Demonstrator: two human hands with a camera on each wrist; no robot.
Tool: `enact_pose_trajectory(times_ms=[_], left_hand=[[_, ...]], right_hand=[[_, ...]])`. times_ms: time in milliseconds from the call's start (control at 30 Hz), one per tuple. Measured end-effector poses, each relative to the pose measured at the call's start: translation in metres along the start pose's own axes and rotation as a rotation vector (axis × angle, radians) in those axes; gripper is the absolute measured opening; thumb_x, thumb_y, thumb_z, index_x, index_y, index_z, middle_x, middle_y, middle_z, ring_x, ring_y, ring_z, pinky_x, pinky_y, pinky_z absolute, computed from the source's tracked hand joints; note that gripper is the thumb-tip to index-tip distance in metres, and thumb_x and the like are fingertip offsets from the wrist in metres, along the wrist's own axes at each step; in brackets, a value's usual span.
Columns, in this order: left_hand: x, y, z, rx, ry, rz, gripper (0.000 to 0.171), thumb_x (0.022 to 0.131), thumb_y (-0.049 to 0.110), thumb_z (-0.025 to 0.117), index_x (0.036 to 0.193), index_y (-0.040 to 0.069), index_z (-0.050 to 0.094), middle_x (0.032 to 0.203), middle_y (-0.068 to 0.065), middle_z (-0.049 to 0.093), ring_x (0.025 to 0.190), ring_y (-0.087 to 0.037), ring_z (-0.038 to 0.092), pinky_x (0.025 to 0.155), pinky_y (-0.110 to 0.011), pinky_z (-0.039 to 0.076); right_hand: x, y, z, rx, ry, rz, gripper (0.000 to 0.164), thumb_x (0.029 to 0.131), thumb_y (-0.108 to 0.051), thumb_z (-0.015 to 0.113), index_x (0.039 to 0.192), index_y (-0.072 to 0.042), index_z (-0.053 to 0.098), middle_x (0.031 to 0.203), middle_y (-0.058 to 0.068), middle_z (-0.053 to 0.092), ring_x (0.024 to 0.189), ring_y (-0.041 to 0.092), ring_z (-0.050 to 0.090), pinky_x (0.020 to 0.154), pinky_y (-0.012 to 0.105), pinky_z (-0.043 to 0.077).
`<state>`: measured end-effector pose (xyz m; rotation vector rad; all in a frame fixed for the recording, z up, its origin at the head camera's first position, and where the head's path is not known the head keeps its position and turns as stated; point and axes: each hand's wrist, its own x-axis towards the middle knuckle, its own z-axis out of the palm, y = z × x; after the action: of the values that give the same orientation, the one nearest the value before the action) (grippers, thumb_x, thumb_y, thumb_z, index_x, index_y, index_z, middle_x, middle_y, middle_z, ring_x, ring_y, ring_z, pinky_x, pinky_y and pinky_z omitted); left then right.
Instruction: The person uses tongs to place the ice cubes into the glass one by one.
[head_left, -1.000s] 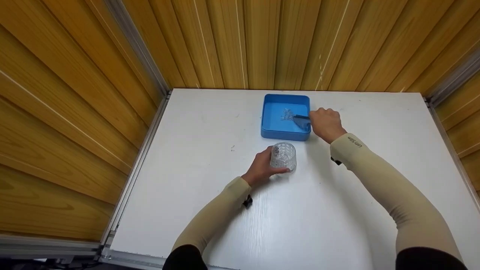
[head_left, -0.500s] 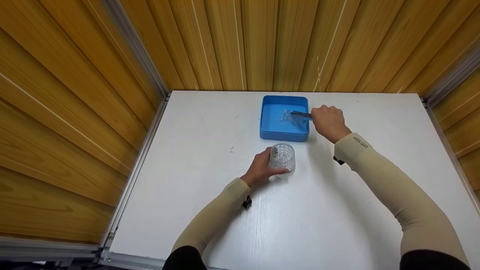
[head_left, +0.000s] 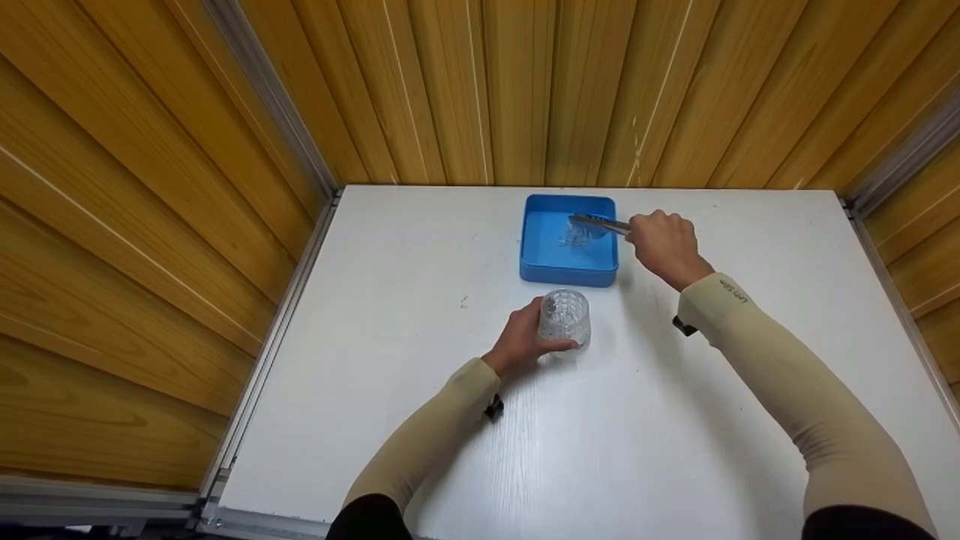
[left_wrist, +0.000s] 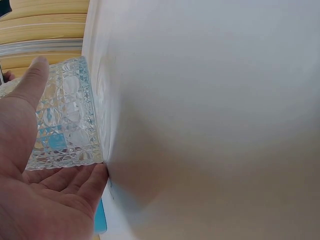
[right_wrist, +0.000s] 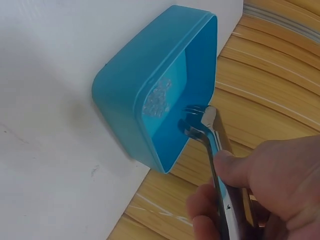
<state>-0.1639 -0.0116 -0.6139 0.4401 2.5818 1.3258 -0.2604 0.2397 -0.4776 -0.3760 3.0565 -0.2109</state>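
My left hand [head_left: 520, 339] holds a clear cut-glass tumbler [head_left: 565, 319] upright on the table. In the left wrist view, the thumb lies along one side of the tumbler [left_wrist: 65, 115] and the fingers along the other. Metal serving tongs [right_wrist: 220, 170] are gripped in my right hand [right_wrist: 270, 185], their tips apart and fork-like on at least one arm. The tips reach over a blue square box [right_wrist: 127, 75]. Several small clear pieces [right_wrist: 157, 98] lie heaped on its floor. I see nothing plainly held between the tips.
The white table [head_left: 390, 300] runs back to wood-panelled walls [head_left: 517, 90]. A metal rail [head_left: 274, 315] borders its left side. The blue box stands near the back, just beyond the tumbler. Small dark marks [head_left: 464, 301] show on the tabletop.
My right hand has shifted slightly right, and the tongs have risen from the clear pieces to a flatter angle above them. My left hand and the tumbler look still.
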Motion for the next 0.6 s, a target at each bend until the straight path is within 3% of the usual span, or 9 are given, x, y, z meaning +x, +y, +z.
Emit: enact_pose_trajectory(times_ms=[600], left_hand=[[0.000,-0.002,0.001,0.006,0.004,0.013,0.095,0.076,0.050,0.090,0.151,0.010,0.046,0.138,-0.003,0.062,0.121,-0.013,0.059,0.105,-0.029,0.047]], right_hand=[[0.004,0.011,0.020,0.004,0.039,0.042,0.021,0.101,-0.014,0.067,0.115,0.000,0.073,0.086,0.018,0.070,0.060,0.031,0.056,0.049,0.040,0.044]])
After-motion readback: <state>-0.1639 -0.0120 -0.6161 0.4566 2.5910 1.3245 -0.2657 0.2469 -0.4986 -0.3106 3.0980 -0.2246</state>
